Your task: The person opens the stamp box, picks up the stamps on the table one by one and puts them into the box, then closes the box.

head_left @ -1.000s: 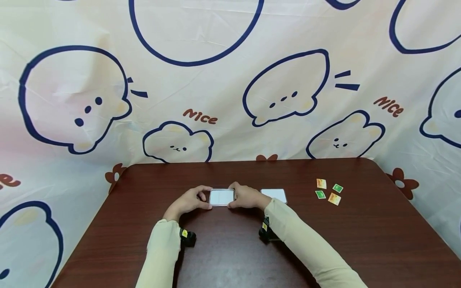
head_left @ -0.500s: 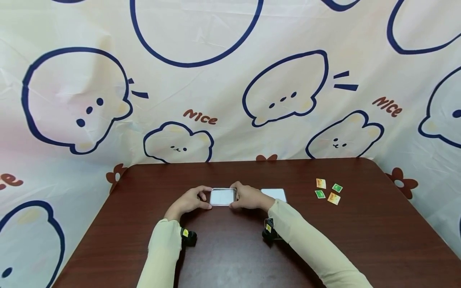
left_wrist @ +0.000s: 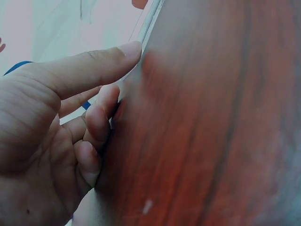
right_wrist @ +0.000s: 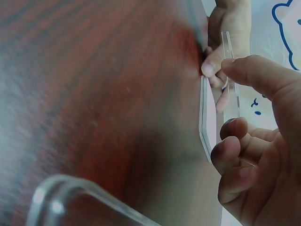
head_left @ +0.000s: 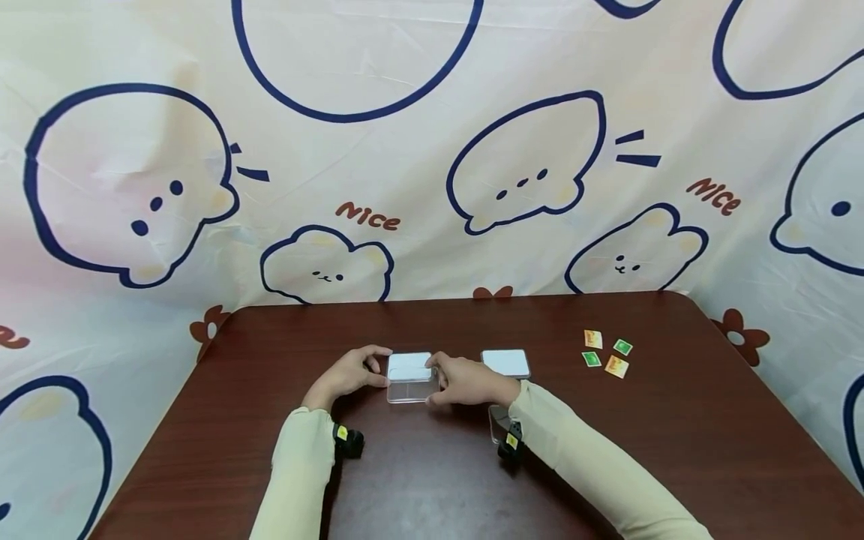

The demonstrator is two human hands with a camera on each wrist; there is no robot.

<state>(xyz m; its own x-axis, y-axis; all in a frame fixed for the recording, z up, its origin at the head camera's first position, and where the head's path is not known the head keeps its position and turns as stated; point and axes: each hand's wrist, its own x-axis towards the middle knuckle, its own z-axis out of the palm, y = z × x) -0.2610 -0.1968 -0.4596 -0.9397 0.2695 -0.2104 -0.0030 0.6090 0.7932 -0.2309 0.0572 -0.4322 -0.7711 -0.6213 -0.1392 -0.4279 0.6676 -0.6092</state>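
In the head view my left hand [head_left: 346,377] holds a flat white rectangular box [head_left: 408,361] by its left end, thumb at the near corner and fingertips at the far one. My right hand [head_left: 468,379] pinches a clear plastic cover [head_left: 413,393] by its right end. The cover overlaps the box's near half in this view. From the right wrist, the thin clear cover [right_wrist: 233,101] appears above the white box [right_wrist: 205,122], apart from it. The left wrist view shows the left thumb [left_wrist: 127,51] against the box's edge [left_wrist: 149,21].
A second white box [head_left: 506,363] lies right of the hands. Another clear cover [head_left: 497,421] rests on the dark wooden table [head_left: 418,480] by the right wrist. Several small orange cards [head_left: 617,367] and green cards [head_left: 622,347] lie farther right. A patterned cloth [head_left: 418,172] hangs behind.
The clear cover has come off the white box and moved toward the person with the right hand. The left hand keeps its hold. A second clear cover now shows by the right wrist.
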